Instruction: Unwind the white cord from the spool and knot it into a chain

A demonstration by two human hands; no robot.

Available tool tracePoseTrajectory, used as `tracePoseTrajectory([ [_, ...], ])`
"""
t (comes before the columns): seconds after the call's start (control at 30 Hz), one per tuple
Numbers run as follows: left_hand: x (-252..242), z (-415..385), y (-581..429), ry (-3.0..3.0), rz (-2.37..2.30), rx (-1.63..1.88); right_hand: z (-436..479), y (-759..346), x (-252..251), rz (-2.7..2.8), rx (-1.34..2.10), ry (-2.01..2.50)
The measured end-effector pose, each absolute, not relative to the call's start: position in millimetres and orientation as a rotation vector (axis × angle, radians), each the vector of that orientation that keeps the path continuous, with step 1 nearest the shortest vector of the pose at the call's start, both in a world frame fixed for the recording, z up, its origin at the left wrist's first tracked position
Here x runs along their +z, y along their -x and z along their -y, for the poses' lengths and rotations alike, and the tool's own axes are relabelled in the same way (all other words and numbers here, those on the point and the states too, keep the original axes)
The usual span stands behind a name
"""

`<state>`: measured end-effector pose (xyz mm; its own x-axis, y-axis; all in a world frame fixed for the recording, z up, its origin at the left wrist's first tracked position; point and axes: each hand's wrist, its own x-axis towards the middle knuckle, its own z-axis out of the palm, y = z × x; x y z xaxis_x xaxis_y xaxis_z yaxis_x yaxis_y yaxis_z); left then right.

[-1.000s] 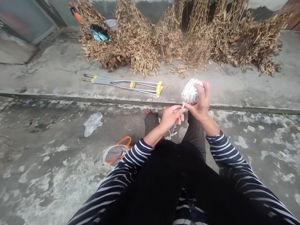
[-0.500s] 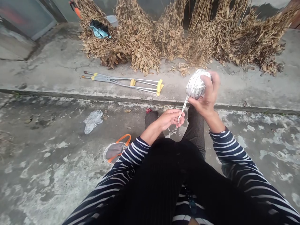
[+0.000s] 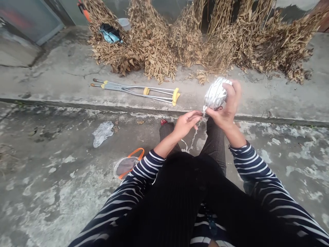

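Observation:
A ball of white cord or strip with thin dark lines (image 3: 215,93) is held up over the raised concrete ledge. My right hand (image 3: 230,103) wraps round its right side, thumb below and fingers curled over it. Just below and left of the ball, my left hand (image 3: 187,124) has its thumb and index fingertips together at the strand (image 3: 204,109) coming off the ball. The other left fingers are loosely bent. A thin white strand (image 3: 193,139) hangs down between my legs.
Crutches with yellow pads (image 3: 136,90) lie on the ledge, left of the ball. Dried plants (image 3: 159,48) lean along the wall behind. On the lower ground lie a crumpled plastic bag (image 3: 102,133) and an orange-handled bag (image 3: 126,166).
My left hand has moved up close to the ball, and the stretch of strand between hand and ball is much shorter. My right hand still holds the ball in nearly the same place.

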<state>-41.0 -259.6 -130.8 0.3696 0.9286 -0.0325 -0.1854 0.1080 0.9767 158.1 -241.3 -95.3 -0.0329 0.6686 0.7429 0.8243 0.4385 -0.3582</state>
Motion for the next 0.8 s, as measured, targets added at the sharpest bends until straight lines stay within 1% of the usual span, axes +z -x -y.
tracePoseTrajectory([
  [0.13,-103.4,257.4,28.1,-1.091,-0.752,1.074,238.9,-154.6,-102.5,1.777,-0.228,1.192],
  [0.27,-94.5,259.9,24.5,-1.029,-0.781,1.021,236.2,-155.8,-104.3,1.8,-0.216,1.255],
  [0.5,-90.1,259.0,30.6,-0.883,-0.778,0.878,235.1,-158.7,-106.0,1.837,-0.191,1.227],
  [0.8,-95.6,259.6,32.2,-1.194,-0.944,0.811,240.5,-159.6,-109.5,1.938,-0.18,1.253],
])
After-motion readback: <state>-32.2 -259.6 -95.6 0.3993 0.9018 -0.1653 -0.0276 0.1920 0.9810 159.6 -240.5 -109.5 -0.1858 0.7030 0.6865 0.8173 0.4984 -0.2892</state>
